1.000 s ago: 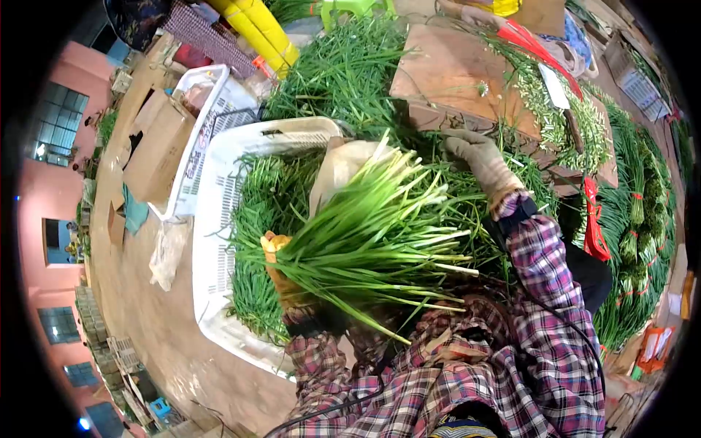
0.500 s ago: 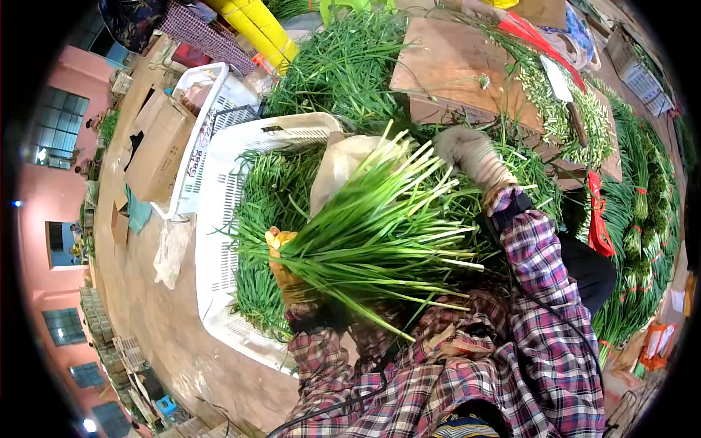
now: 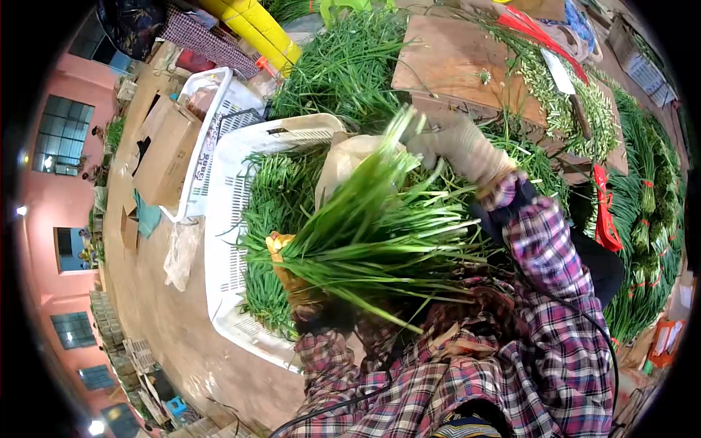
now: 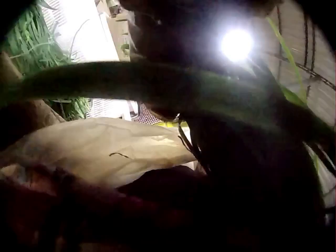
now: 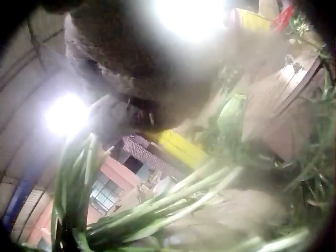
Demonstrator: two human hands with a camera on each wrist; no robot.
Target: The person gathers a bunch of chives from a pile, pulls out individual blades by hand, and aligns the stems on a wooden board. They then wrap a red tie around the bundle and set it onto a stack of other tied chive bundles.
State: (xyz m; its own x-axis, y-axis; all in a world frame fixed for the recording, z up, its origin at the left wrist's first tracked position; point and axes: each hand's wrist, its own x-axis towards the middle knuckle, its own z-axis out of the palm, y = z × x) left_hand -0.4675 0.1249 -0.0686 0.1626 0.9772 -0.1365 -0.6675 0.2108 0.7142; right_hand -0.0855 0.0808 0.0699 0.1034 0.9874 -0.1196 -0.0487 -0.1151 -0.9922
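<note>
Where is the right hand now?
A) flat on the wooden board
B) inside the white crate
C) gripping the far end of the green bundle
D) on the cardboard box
C: the right hand is curled round the far tips of the bundle, while the left hand holds the other end above the crate.

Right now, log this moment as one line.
left hand: grips green stalk bundle | right hand: grips its upper stalks | below: white crate of greens
</note>
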